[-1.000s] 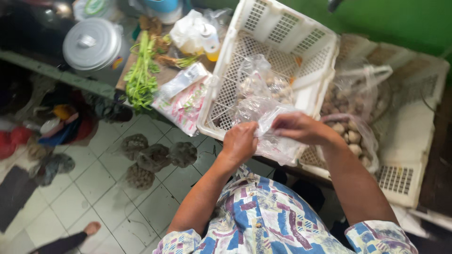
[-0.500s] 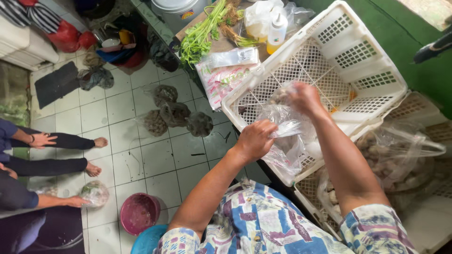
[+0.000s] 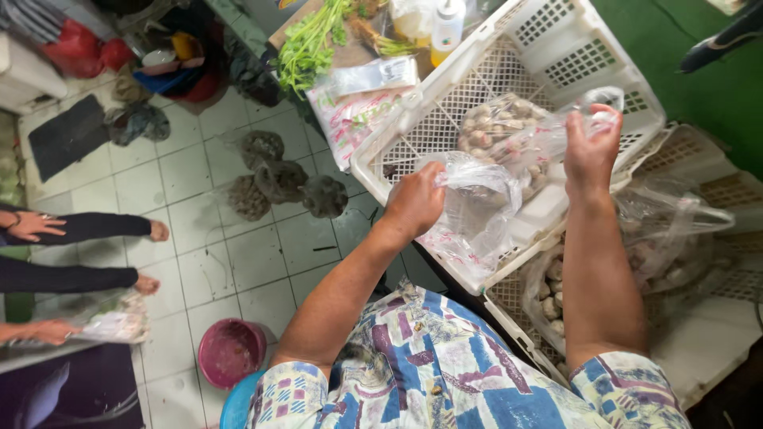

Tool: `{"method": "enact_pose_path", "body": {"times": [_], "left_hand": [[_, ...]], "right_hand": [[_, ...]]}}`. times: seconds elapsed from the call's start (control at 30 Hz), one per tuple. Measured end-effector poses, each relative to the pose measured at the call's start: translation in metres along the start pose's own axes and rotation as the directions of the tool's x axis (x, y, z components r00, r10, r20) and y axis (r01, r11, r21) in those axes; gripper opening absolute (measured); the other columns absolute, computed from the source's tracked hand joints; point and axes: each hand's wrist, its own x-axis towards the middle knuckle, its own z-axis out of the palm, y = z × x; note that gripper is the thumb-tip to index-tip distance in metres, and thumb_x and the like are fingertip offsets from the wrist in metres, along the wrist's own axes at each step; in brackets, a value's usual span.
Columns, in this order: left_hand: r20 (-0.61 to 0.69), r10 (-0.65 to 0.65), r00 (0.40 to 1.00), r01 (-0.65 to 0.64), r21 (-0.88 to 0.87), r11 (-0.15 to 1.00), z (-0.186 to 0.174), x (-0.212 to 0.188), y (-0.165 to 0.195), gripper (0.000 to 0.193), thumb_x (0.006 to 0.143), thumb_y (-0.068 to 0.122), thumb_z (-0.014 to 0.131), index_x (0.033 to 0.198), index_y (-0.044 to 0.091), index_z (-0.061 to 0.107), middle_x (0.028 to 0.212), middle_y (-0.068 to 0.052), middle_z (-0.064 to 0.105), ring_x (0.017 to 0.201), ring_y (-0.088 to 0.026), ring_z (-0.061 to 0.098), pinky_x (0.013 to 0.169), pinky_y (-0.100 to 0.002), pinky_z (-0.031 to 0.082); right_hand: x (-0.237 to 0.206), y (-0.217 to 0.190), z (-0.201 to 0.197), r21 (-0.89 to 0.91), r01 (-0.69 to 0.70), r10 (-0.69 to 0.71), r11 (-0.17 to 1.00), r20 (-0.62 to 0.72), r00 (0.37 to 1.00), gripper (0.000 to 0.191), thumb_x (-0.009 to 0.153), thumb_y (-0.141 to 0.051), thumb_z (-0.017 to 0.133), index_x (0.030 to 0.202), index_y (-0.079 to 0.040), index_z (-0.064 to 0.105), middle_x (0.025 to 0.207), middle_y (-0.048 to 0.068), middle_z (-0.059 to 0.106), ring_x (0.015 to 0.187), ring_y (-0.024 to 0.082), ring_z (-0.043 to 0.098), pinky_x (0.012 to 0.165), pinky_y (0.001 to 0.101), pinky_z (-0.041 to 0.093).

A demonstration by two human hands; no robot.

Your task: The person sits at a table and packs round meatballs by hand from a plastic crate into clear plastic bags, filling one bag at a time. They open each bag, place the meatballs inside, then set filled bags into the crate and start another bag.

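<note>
My left hand (image 3: 416, 200) grips the edge of an empty clear plastic bag (image 3: 475, 213) that hangs over the rim of a white slotted crate (image 3: 556, 56). My right hand (image 3: 591, 147) is raised over the crate and pinches the top of a second clear bag (image 3: 509, 131), which is filled with small pale round pieces and rests inside the crate. The two bags touch each other between my hands.
Another bag of pale round pieces (image 3: 556, 290) lies in a lower crate (image 3: 715, 318) at right. Green herbs (image 3: 306, 44), a squeeze bottle (image 3: 447, 28) and packets sit behind. On the tiled floor are three netted bundles (image 3: 282, 183), a pink bowl (image 3: 230, 352) and a seated person's legs (image 3: 79, 254).
The view swung back and down. My right hand rose and moved right with the filled bag's top. My left hand shifted toward the crate's front rim, still holding plastic.
</note>
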Motion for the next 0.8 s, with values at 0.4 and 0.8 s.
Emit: {"method": "enact_pose_path", "body": {"times": [0.4, 0.8], "left_hand": [[0.023, 0.338, 0.941, -0.332, -0.135, 0.934, 0.011, 0.063, -0.045, 0.027, 0.089, 0.016, 0.059, 0.111, 0.001, 0.063, 0.104, -0.029, 0.071, 0.101, -0.048, 0.067, 0.09, -0.055, 0.053], [0.027, 0.456, 0.889, -0.448, -0.14, 0.883, -0.004, 0.052, -0.041, 0.043, 0.088, 0.019, 0.073, 0.126, 0.003, 0.059, 0.115, -0.024, 0.07, 0.106, -0.039, 0.068, 0.092, -0.047, 0.055]], "right_hand": [[-0.134, 0.041, 0.08, -0.587, 0.702, 0.288, 0.404, 0.81, 0.511, 0.027, 0.096, -0.021, 0.055, 0.119, -0.016, 0.069, 0.111, 0.014, 0.071, 0.106, 0.035, 0.065, 0.097, 0.0498, 0.048], [-0.138, 0.02, 0.083, -0.737, 0.197, 0.488, 0.647, 0.598, 0.636, 0.042, 0.084, -0.01, 0.065, 0.125, -0.012, 0.066, 0.113, 0.013, 0.072, 0.102, 0.033, 0.071, 0.089, 0.0432, 0.056]]}}
